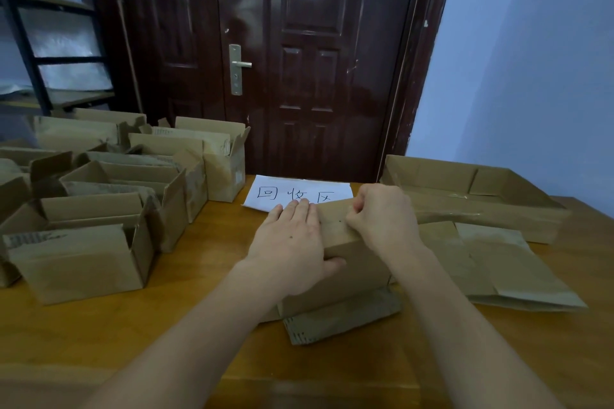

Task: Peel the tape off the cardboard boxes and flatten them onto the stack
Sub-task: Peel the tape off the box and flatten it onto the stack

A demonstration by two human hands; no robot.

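On the table's left: open boxes (99,209) crowded together, flaps up.
Left hand (292,242): fingers straight, flat on the left top of the centre box, thumb against its near face.
Centre box (345,262): closed, on the wooden table (206,276), just in front of a paper sign (292,192).
Right hand (382,219): fingers curled, pinching at the box's top; whether tape is in the pinch cannot be told.
Right: flattened stack (505,262), with a shallow tray (465,189) behind.
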